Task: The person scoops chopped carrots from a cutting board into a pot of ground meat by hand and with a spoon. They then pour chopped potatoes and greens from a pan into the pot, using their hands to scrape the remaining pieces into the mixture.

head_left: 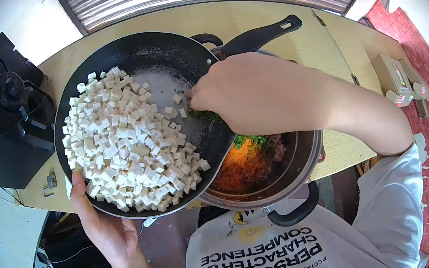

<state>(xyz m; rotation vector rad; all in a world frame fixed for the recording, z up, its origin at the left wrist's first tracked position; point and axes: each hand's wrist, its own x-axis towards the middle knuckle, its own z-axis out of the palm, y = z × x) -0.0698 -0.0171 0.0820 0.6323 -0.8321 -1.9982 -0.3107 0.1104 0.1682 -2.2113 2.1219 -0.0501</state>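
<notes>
1. Head view: the left hand (112, 241) grips the frying pan (156, 49) by its rim near 7 o'clock, thumb against the outer wall (the other fingers are hidden).
2. Same view: the right hand (233, 93) reaches inside at 3 o'clock, fingers bunched; I cannot tell whether they hold anything. Chopped greens (207, 117) show just beneath.
3. The white cubes (127, 141) lie mostly toward 8 o'clock from those fingertips; the pot (272, 200) sits at 5 o'clock, partly covered by the pan.

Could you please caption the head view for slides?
Left hand holding pan of cubes, right hand reaching in, pot partly beneath.
</notes>
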